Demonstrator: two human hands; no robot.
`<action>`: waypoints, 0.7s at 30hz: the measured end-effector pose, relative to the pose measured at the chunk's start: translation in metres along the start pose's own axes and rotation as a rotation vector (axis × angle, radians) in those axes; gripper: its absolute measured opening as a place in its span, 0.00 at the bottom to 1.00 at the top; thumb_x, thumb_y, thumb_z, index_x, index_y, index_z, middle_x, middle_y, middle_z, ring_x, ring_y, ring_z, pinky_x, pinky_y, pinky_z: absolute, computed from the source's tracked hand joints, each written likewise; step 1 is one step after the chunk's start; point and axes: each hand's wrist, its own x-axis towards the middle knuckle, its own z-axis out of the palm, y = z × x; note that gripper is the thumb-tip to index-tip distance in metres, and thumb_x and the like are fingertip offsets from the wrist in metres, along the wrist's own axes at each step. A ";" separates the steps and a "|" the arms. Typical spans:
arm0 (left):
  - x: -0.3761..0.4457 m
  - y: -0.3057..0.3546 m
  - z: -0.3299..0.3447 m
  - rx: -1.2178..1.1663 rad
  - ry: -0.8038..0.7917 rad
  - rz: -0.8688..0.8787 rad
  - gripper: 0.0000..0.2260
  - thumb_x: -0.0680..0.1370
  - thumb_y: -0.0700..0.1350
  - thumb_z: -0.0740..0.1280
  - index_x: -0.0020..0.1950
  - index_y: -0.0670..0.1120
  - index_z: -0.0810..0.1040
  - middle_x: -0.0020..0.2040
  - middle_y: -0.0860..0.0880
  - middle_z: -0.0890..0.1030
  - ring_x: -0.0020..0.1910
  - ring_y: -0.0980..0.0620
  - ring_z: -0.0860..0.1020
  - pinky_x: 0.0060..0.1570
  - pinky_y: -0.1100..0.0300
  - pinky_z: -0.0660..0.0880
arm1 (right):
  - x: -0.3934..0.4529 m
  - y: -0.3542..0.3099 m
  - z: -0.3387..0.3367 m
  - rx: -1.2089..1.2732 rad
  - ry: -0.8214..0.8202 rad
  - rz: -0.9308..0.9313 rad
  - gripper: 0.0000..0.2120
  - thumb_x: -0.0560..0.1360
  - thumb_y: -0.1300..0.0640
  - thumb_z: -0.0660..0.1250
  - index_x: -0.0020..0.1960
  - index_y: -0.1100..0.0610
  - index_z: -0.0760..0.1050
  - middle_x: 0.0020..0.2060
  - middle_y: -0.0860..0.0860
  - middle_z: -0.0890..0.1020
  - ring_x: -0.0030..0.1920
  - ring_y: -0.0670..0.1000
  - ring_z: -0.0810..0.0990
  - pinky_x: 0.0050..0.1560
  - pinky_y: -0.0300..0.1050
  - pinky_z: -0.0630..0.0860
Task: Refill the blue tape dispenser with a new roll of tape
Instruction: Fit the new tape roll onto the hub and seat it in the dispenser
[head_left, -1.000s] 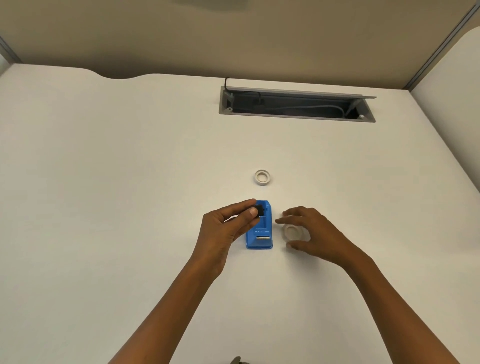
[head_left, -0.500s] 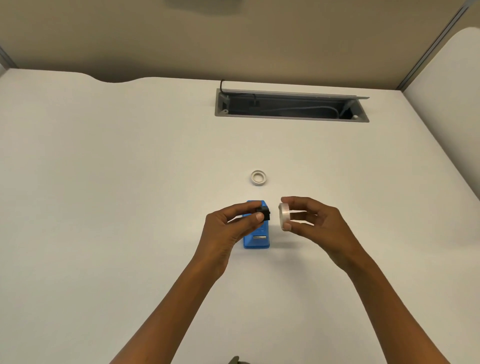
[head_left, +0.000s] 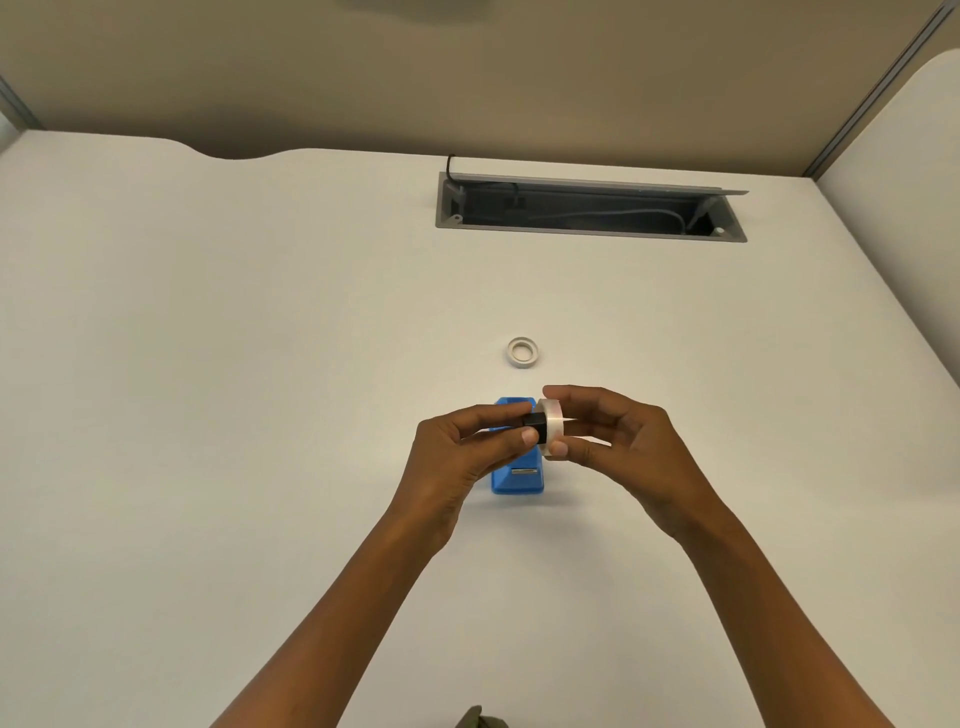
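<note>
The blue tape dispenser (head_left: 518, 480) stands on the white desk, partly hidden behind my hands. My left hand (head_left: 462, 462) pinches a small black spool core (head_left: 534, 425) between thumb and fingers. My right hand (head_left: 618, 447) holds a clear new tape roll (head_left: 550, 427) on edge, thumb below and fingers above. The core's end touches the roll's left face, just above the dispenser. Farther back on the desk lies a small white ring (head_left: 524, 353), flat and apart from everything.
The white desk (head_left: 260, 364) spreads wide on all sides. An open grey cable tray (head_left: 587, 208) with cords inside is set into the desk at the back. A partition wall rises behind, and a second desk surface (head_left: 904, 156) sits at the far right.
My right hand picked the tape roll up from the desk beside the dispenser and carried it left. The roll now meets the black core in my left hand.
</note>
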 end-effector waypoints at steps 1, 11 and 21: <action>0.000 0.000 0.000 0.008 -0.002 0.003 0.12 0.68 0.39 0.73 0.51 0.48 0.83 0.49 0.46 0.85 0.49 0.49 0.83 0.59 0.50 0.75 | 0.000 0.000 0.001 -0.003 -0.007 -0.003 0.21 0.66 0.64 0.75 0.57 0.51 0.79 0.50 0.49 0.84 0.49 0.49 0.83 0.52 0.42 0.79; -0.003 -0.004 0.001 0.016 0.013 0.026 0.11 0.69 0.39 0.73 0.51 0.46 0.83 0.48 0.47 0.85 0.47 0.50 0.83 0.54 0.55 0.78 | 0.000 0.002 0.007 -0.014 -0.017 -0.005 0.20 0.67 0.65 0.74 0.57 0.52 0.78 0.50 0.50 0.84 0.50 0.49 0.83 0.53 0.42 0.79; -0.013 -0.020 -0.004 0.040 0.002 0.019 0.11 0.71 0.37 0.71 0.51 0.47 0.83 0.48 0.48 0.85 0.47 0.53 0.82 0.50 0.62 0.77 | -0.005 0.018 0.011 -0.034 -0.019 0.046 0.20 0.64 0.65 0.76 0.55 0.54 0.81 0.50 0.51 0.85 0.50 0.49 0.83 0.52 0.42 0.80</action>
